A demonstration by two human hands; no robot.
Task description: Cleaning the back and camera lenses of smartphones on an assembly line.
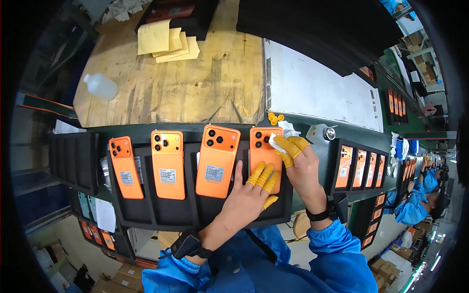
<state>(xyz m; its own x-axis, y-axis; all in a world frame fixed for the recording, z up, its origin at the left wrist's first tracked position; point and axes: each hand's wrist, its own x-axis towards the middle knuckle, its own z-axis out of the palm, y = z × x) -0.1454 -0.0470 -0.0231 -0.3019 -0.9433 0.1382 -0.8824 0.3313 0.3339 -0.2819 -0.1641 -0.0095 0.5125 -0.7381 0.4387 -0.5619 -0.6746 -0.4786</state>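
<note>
On the rightmost orange phone (257, 155), lying back up in a black foam tray (193, 219), both my hands are at work. My left hand (242, 202) lies with its fingers stretched over the phone's lower back, yellow finger cots on several of them. In my right hand (304, 171), also in yellow cots, a small white wipe (275, 141) is pinched against the phone's camera corner. Three more orange phones line the tray to the left: a near one (215, 163), a middle one (167, 171) and a far-left one (128, 171). Each carries a pale label.
Behind the tray lie loose yellow finger cots (275, 118), a crumpled white cloth (289, 130) and a metal-topped dispenser bottle (321, 133). Another phone tray (360, 167) sits right. A plastic bottle (101, 87) and yellow sheets (155, 38) rest on the wooden board (195, 88). People work far right.
</note>
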